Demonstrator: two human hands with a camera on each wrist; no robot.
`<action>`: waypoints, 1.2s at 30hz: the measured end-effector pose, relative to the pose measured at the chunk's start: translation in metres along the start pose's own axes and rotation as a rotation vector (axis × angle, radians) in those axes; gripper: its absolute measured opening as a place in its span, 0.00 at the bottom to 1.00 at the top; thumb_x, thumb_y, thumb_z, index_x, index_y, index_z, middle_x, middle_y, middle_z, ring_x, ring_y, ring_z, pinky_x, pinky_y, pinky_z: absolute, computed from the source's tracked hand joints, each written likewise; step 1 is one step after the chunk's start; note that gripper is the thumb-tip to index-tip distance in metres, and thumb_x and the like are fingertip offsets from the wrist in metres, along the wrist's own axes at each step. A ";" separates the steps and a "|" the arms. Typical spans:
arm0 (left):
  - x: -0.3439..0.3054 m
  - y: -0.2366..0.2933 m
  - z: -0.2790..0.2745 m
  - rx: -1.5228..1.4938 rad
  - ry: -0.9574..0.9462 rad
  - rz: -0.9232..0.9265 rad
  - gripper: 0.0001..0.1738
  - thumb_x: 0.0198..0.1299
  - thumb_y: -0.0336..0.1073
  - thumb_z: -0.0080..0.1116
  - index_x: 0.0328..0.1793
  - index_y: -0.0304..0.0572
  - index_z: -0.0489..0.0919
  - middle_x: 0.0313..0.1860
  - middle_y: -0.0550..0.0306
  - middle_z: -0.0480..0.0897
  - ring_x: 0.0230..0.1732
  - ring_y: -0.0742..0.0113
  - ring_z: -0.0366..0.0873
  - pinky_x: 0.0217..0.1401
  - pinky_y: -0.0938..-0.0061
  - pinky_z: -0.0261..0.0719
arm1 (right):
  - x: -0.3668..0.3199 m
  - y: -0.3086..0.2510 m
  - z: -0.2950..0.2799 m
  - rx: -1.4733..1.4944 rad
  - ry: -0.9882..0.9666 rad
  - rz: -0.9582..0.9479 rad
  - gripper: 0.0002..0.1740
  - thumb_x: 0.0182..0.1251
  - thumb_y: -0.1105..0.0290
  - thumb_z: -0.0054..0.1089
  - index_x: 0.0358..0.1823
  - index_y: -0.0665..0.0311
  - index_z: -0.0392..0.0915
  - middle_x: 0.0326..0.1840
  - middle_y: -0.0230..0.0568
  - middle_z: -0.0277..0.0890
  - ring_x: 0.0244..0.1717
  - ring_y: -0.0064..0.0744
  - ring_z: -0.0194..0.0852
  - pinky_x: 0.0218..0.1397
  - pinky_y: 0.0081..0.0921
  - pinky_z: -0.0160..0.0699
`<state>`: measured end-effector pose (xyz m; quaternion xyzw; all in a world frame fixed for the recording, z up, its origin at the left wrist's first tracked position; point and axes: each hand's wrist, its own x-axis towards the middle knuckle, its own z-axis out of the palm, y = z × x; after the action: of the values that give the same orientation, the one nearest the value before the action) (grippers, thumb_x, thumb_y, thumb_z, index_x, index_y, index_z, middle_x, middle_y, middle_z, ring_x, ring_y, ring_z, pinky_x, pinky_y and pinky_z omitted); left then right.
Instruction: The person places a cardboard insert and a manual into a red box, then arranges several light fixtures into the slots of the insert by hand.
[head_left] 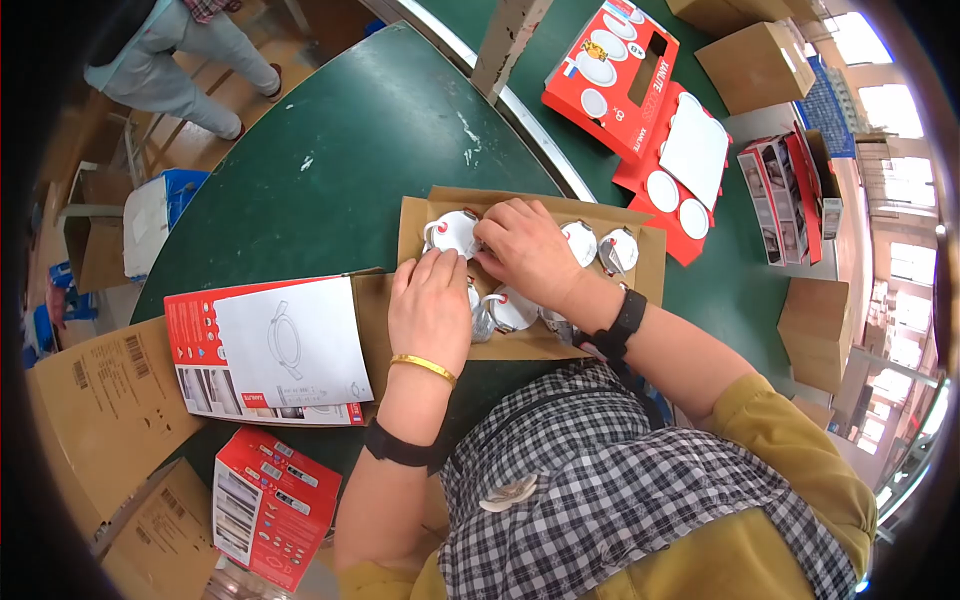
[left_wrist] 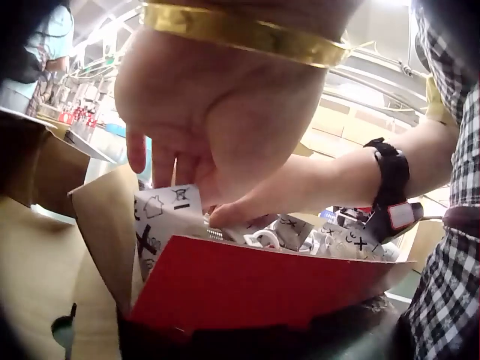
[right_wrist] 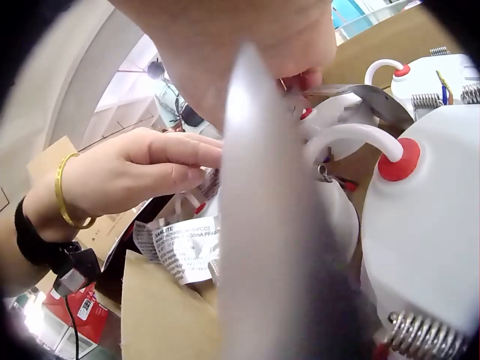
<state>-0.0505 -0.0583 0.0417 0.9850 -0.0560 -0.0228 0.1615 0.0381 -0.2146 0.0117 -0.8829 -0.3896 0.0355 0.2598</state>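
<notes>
An open cardboard box (head_left: 650, 240) holds several round white lamps with metal springs and white cables. At its left end, my right hand (head_left: 530, 250) curls its fingers at the edge of a white lamp (head_left: 455, 232); its fingertips are partly hidden. My left hand (head_left: 430, 305) lies just below that lamp with nearly straight fingers touching it or its label. In the left wrist view, a printed white label (left_wrist: 169, 206) lies under the left hand (left_wrist: 217, 112). The right wrist view shows the left hand (right_wrist: 142, 169) above a crumpled label (right_wrist: 187, 247).
A red printed box with a drawing sheet (head_left: 290, 335) adjoins the box on the left. Red packaging (head_left: 610, 75) and a white panel (head_left: 693, 150) lie at the upper right. Cardboard boxes (head_left: 755, 68) stand beyond, a red carton (head_left: 275, 505) lower left. A person (head_left: 185, 65) stands upper left.
</notes>
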 end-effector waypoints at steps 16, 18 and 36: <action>-0.007 0.001 0.010 -0.020 -0.041 -0.009 0.20 0.59 0.27 0.54 0.59 0.37 0.79 0.62 0.53 0.79 0.67 0.58 0.73 0.75 0.58 0.61 | 0.002 0.001 0.004 -0.071 -0.140 0.025 0.09 0.54 0.70 0.66 0.35 0.62 0.78 0.39 0.39 0.73 0.47 0.41 0.72 0.56 0.36 0.69; -0.007 0.001 0.012 -0.016 -0.053 -0.013 0.20 0.60 0.28 0.53 0.59 0.37 0.79 0.62 0.53 0.79 0.67 0.58 0.73 0.76 0.58 0.61 | 0.002 -0.001 0.004 -0.113 -0.135 0.041 0.09 0.53 0.70 0.65 0.35 0.62 0.77 0.39 0.39 0.73 0.47 0.41 0.72 0.55 0.37 0.69; -0.010 -0.002 0.019 -0.026 -0.060 -0.007 0.20 0.63 0.29 0.50 0.60 0.37 0.80 0.61 0.53 0.79 0.67 0.60 0.73 0.77 0.57 0.60 | -0.010 0.006 0.023 0.000 -0.031 0.038 0.11 0.54 0.71 0.68 0.36 0.60 0.76 0.41 0.38 0.74 0.49 0.42 0.72 0.54 0.37 0.68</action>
<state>-0.0610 -0.0611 0.0238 0.9819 -0.0571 -0.0536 0.1725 0.0286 -0.2152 -0.0120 -0.8894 -0.3768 0.0539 0.2530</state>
